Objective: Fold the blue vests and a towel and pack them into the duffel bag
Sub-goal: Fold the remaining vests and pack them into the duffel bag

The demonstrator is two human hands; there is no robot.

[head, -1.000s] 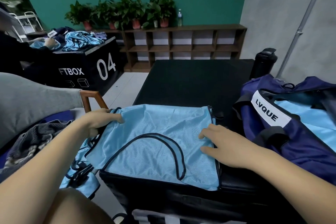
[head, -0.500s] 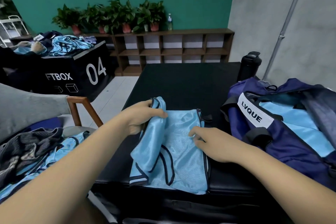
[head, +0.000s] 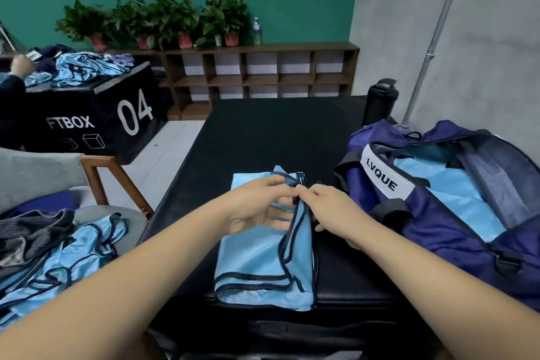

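Blue vest (head: pixel 257 260): laid folded on black table (head: pixel 263 137).
Left hand (head: pixel 257 204): trim pinched, judged to align edges.
Right hand (head: pixel 330 207): same trim pinched.
Duffel bag (head: pixel 438 237): set unzipped alongside.

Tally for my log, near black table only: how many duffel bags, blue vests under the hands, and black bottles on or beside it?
Duffel bag: 1
Blue vest, held by the left hand and right hand: 1
Black bottle: 1
Total: 3
The light blue fabric inside the bag cannot be counted.
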